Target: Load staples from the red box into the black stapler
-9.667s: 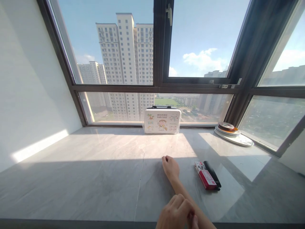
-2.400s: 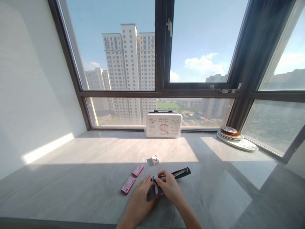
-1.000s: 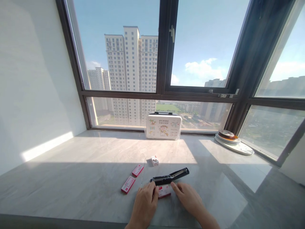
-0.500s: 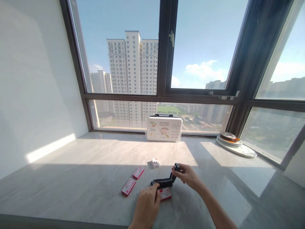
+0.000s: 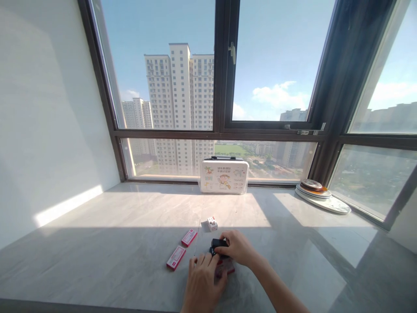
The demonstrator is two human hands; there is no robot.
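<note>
Stapler (image 5: 219,244) in right hand (image 5: 239,247), fingers gripping; left hand (image 5: 202,278) curled alongside, hold unclear; best steadied between fingertips.

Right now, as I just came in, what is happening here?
A person's right hand grips a black stapler, and the left hand is at its left end. The stapler's top is folded down, though the hands hide whether fully. A red-and-white box lies partly hidden beside it. Two similar boxes lie to the left, and a small white box sits behind.
</note>
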